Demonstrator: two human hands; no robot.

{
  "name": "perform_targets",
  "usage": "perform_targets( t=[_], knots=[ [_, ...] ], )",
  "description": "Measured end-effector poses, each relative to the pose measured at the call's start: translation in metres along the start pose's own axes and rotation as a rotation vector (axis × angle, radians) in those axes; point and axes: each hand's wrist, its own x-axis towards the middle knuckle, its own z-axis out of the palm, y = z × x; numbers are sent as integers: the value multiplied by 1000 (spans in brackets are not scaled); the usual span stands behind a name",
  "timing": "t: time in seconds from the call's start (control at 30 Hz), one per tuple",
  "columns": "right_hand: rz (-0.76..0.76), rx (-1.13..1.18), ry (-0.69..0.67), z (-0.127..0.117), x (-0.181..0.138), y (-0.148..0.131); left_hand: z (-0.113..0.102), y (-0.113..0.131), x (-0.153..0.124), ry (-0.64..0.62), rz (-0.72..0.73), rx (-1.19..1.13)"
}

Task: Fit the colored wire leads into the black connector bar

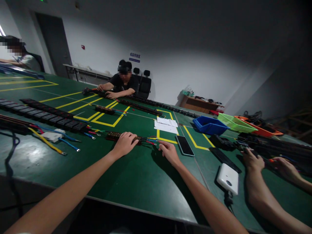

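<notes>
My left hand (pixel 124 143) lies palm down over a long dark strip with copper bars (pixel 112 135) on the green table (pixel 136 175), fingers curled over its top. My right hand (pixel 168 151) rests just to the right, fingers bent at the strip's end where red, blue and yellow wires (pixel 151 140) stick out. What the right fingertips pinch, if anything, is too small to make out. A black phone (pixel 184 145) lies flat right beside my right hand.
A row of black power strips (pixel 46 114) and loose coloured wires (pixel 70 143) lie to the left. White papers (pixel 166 125), blue tray (pixel 210 125), green tray (pixel 236 123) and orange tray (pixel 264 129) sit behind. A co-worker's hands (pixel 253 161) work at right near a white power bank (pixel 228 178). Another person (pixel 122 85) sits across.
</notes>
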Motion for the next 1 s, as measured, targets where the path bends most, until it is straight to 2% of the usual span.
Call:
perform_targets(
  t=[0.27,0.57,1.0],
  knots=[
    [-12,-39,-30,0,1,5,-1,-2,0,-12,30,-35],
    [28,-30,108,0,-1,0,-1,3,-1,9,7,47],
    [-53,36,-225,-2,-11,-15,-2,3,-2,21,-29,70]
  ],
)
